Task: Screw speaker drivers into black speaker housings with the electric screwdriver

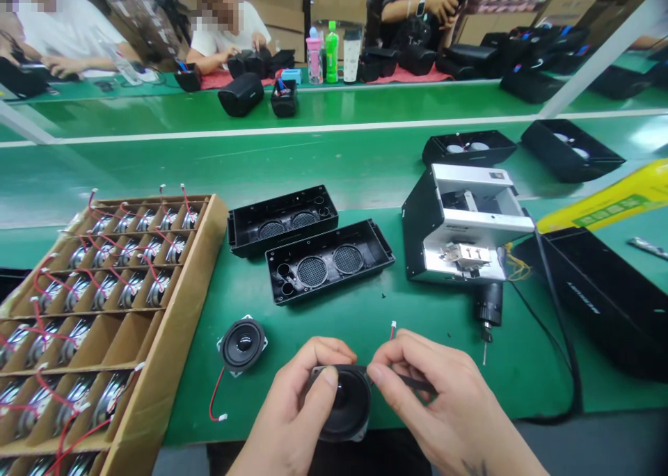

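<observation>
Head view, the only one on hand. I record both hands low and central, close together over the near edge of the green bench. The left hand is closed on a speaker driver, thumb across its upper rim and fingers wrapped behind, cone face turned up toward the camera. The right hand sits just beside the driver on its right, thumb and forefinger pinched together on a thin dark strand at the driver's rim. The strand's long axis runs away to the right across that hand. A short red lead with a white plug stands up just beyond the right fingertips; I cannot tell whether it joins the dark strand. The driver thus lies between the two hands, gripped by the left and touched at its right edge by the right. A second driver lies face up just beyond and left of the left hand, its red wire trailing toward the bench edge. Two open black housings lie farther beyond both hands, long axes running left to right. A divided carton of drivers sits well left of the left hand. A screw feeder and a powered screwdriver lie beyond the right hand.
</observation>
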Action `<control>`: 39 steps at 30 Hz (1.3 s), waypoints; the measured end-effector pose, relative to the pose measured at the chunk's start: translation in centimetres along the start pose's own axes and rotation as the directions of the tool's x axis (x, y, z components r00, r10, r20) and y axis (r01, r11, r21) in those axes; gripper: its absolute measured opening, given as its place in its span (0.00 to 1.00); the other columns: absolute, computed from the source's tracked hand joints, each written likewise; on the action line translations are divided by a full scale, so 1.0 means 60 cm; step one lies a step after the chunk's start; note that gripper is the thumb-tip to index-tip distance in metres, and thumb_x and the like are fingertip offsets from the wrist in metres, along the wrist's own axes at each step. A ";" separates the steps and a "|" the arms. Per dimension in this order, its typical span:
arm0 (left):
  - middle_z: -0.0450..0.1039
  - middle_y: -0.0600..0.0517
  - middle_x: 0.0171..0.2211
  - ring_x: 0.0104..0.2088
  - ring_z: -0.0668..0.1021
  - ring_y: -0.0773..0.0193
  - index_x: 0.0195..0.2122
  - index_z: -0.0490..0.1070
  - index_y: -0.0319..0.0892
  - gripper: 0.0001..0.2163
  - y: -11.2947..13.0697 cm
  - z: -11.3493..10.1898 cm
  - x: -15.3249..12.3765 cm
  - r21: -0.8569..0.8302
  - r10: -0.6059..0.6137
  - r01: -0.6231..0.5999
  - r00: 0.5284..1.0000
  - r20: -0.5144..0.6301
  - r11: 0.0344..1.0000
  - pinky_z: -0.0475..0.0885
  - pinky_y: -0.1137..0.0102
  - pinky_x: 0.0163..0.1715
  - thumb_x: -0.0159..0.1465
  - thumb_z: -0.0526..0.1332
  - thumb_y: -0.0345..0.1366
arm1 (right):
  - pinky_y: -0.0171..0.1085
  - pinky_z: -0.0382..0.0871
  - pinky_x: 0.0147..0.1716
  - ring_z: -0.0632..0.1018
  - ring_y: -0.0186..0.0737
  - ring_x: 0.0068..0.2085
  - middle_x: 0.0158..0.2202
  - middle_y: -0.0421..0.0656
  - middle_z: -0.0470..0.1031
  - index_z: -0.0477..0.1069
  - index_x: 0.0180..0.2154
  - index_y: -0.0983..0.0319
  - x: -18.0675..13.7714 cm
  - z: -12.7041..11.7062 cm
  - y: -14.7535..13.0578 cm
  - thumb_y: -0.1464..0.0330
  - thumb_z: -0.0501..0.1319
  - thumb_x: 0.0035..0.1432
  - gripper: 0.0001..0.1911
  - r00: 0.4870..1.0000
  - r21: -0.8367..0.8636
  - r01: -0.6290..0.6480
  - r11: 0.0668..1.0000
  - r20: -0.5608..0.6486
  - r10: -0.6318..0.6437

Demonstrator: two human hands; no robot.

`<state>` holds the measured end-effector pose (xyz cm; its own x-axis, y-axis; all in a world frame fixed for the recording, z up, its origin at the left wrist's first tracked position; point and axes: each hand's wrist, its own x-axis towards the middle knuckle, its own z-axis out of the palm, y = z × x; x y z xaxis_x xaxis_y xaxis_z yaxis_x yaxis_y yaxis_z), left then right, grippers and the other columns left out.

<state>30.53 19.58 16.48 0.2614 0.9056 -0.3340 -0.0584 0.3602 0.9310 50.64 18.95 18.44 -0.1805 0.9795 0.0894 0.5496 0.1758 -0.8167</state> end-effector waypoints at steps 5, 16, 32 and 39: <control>0.77 0.49 0.44 0.46 0.77 0.57 0.36 0.79 0.45 0.19 0.000 0.007 0.000 -0.074 -0.020 0.016 0.999 -0.043 0.997 0.70 0.69 0.50 0.65 0.68 0.57 | 0.29 0.63 0.26 0.70 0.29 0.26 0.26 0.34 0.70 0.73 0.33 0.57 -0.002 0.006 0.001 0.66 0.60 0.71 0.11 0.999 0.024 -0.038 0.999 -0.003 0.038; 0.77 0.50 0.43 0.41 0.78 0.62 0.33 0.78 0.43 0.17 -0.005 0.016 0.001 -0.116 -0.018 0.002 0.990 -0.140 0.993 0.70 0.72 0.44 0.62 0.72 0.52 | 0.29 0.65 0.25 0.70 0.29 0.25 0.26 0.34 0.70 0.75 0.34 0.57 -0.005 0.016 0.001 0.66 0.61 0.71 0.10 0.998 0.048 -0.039 0.998 -0.041 0.041; 0.76 0.50 0.43 0.40 0.81 0.60 0.31 0.76 0.41 0.17 -0.001 0.023 0.000 -0.261 -0.098 0.053 0.981 -0.166 0.964 0.75 0.69 0.43 0.59 0.75 0.49 | 0.29 0.69 0.30 0.71 0.31 0.29 0.27 0.36 0.70 0.73 0.33 0.58 -0.013 0.031 -0.004 0.67 0.59 0.70 0.10 0.993 0.139 -0.070 0.988 -0.084 0.082; 0.76 0.50 0.42 0.40 0.81 0.61 0.31 0.75 0.41 0.16 0.001 0.030 0.000 -0.294 -0.104 0.039 0.973 -0.207 0.955 0.76 0.70 0.43 0.57 0.77 0.46 | 0.31 0.70 0.29 0.72 0.33 0.28 0.27 0.38 0.71 0.72 0.32 0.59 -0.013 0.034 -0.001 0.66 0.59 0.71 0.12 0.994 0.122 -0.063 0.990 -0.083 0.074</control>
<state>32.27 19.20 16.78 0.0607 0.8900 -0.4518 -0.3291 0.4452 0.8328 49.05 17.99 17.26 -0.0716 0.9946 0.0758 0.4560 0.1002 -0.8843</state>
